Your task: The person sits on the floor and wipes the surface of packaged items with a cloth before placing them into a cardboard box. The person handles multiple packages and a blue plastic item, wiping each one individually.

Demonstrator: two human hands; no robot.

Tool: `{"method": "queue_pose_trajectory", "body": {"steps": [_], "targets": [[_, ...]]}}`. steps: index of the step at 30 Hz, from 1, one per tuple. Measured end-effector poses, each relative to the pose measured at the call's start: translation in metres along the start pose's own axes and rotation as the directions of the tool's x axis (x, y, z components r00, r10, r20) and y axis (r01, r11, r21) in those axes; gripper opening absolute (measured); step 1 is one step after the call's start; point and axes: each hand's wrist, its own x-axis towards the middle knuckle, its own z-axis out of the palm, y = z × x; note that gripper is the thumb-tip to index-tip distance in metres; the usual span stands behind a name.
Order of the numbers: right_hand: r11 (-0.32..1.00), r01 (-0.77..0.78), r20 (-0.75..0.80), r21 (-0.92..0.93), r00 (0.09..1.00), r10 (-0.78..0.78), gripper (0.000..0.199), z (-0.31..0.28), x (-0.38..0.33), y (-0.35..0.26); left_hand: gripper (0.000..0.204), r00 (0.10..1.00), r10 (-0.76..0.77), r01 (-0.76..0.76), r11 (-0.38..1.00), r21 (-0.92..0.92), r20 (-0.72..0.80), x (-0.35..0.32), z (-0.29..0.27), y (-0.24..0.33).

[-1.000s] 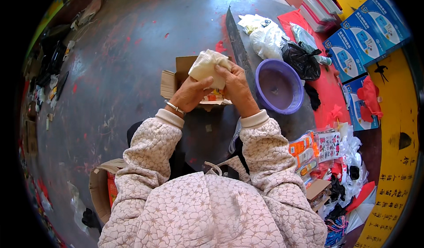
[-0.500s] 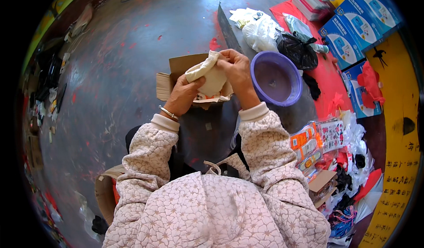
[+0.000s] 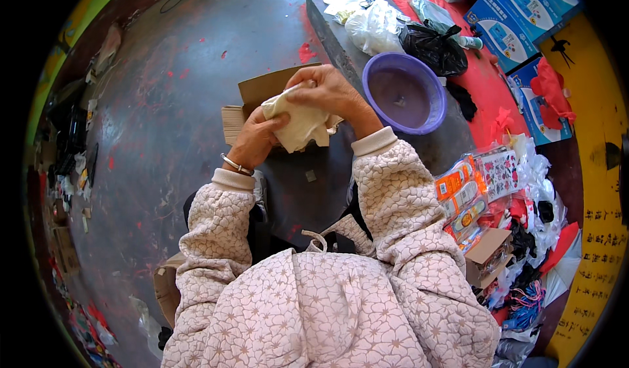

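A cream-coloured cloth pouch (image 3: 303,124) is held between both hands over an open brown cardboard box (image 3: 259,91) on the grey floor. My left hand (image 3: 257,138), with a metal bangle on its wrist, grips the pouch from below and the left. My right hand (image 3: 326,90) closes over its upper edge from the right. Part of the pouch is hidden under my right fingers.
A purple plastic basin (image 3: 406,93) stands right of my hands on a grey slab. Beyond it lie a black bag (image 3: 432,48), white plastic bags (image 3: 370,20) and blue cartons (image 3: 521,7) on red cloth. Colourful packets (image 3: 472,191) pile at the right. Clutter lines the left edge.
The view has tilted, so the hands and pouch sit slightly lower and more left. My right hand has shifted over the top of the pouch, which looks more folded.
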Motion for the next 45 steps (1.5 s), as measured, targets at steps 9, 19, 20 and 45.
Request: {"method": "queue_pose_trajectory", "body": {"steps": [9, 19, 20, 45], "targets": [[0.786, -0.142, -0.251, 0.602, 0.901, 0.355, 0.017, 0.005, 0.011, 0.03, 0.04, 0.999, 0.049, -0.049, 0.997, 0.06, 0.001, -0.005, 0.001, 0.003], [0.668, -0.273, 0.167, 0.692, 0.961, 0.22, 0.032, 0.017, -0.005, 0.048, 0.052, 0.992, 0.125, -0.125, 0.986, 0.107, 0.012, 0.001, 0.0, 0.004], [0.717, -0.173, 0.009, 0.675, 0.974, 0.226, 0.026, 0.023, 0.005, 0.061, 0.052, 0.99, 0.144, -0.142, 0.983, 0.12, -0.003, -0.002, 0.008, 0.01], [0.987, -0.162, -0.943, -0.009, -0.328, -0.062, 0.018, -0.139, -0.402, 0.12, 0.033, 0.952, -0.275, 0.287, 0.955, 0.078, -0.136, 0.044, -0.01, -0.044]]}}
